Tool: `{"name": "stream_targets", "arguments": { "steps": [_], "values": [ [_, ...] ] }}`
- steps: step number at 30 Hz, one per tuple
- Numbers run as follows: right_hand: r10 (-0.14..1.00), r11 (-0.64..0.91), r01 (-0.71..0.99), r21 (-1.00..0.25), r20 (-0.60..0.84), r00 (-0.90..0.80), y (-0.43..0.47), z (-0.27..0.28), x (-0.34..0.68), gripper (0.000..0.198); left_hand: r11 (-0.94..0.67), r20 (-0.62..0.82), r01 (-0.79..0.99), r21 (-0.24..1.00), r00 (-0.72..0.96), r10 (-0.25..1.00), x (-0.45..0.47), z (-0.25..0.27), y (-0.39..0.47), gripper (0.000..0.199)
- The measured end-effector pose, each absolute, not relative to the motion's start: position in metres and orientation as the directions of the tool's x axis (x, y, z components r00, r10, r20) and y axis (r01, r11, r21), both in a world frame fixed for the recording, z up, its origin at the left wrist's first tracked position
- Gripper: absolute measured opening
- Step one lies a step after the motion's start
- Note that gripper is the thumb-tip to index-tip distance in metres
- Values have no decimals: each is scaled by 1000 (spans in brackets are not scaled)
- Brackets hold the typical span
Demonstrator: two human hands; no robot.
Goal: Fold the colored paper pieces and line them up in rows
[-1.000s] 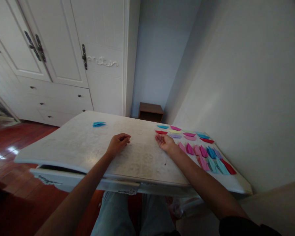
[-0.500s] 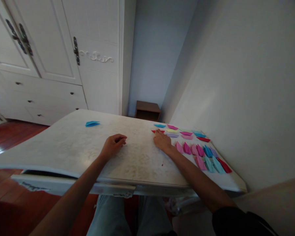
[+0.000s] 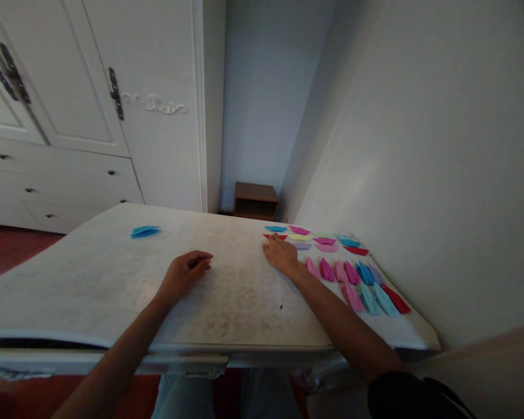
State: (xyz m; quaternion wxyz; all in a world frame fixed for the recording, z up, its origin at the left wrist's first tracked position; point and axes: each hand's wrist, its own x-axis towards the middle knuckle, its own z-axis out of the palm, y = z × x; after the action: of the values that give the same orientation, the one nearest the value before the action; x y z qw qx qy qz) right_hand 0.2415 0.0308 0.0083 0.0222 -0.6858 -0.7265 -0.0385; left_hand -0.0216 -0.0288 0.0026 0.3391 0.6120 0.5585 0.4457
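My right hand [image 3: 280, 254] lies palm down at the left end of the paper rows, fingers stretched over a red folded paper boat [image 3: 268, 236]. Its fingertips touch the boat and cover part of it. Beside it are a light blue boat [image 3: 275, 228], a yellow boat [image 3: 299, 237] and a lilac boat [image 3: 303, 247]. My left hand [image 3: 184, 278] rests on the white table [image 3: 240, 302] with its fingers curled in; nothing shows in them. Farther left, a blue folded paper piece [image 3: 145, 231] sits alone.
Several upright-pleated paper pieces in pink [image 3: 327, 270], blue and red [image 3: 396, 299] stand in rows by the right wall [image 3: 397, 145]. A white wardrobe [image 3: 166, 157] is behind on the left. A brown box shelf [image 3: 256, 192] stands past the far edge.
The whole view has swung, so the table and papers appear farther left and lower. Both hands keep nearly the same places on the table, the right one still on the red boat.
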Motion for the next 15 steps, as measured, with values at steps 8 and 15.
{"name": "stream_targets", "arguments": {
  "steps": [8,15],
  "values": [
    [989,68,998,-15,129,-65,28,8,244,54,-144,167,399,906,-25,986,-22,3,-29,36],
    [940,304,946,-109,192,-280,-4,14,221,36,-131,157,345,929,-50,986,-21,2,-31,36]
  ]
}}
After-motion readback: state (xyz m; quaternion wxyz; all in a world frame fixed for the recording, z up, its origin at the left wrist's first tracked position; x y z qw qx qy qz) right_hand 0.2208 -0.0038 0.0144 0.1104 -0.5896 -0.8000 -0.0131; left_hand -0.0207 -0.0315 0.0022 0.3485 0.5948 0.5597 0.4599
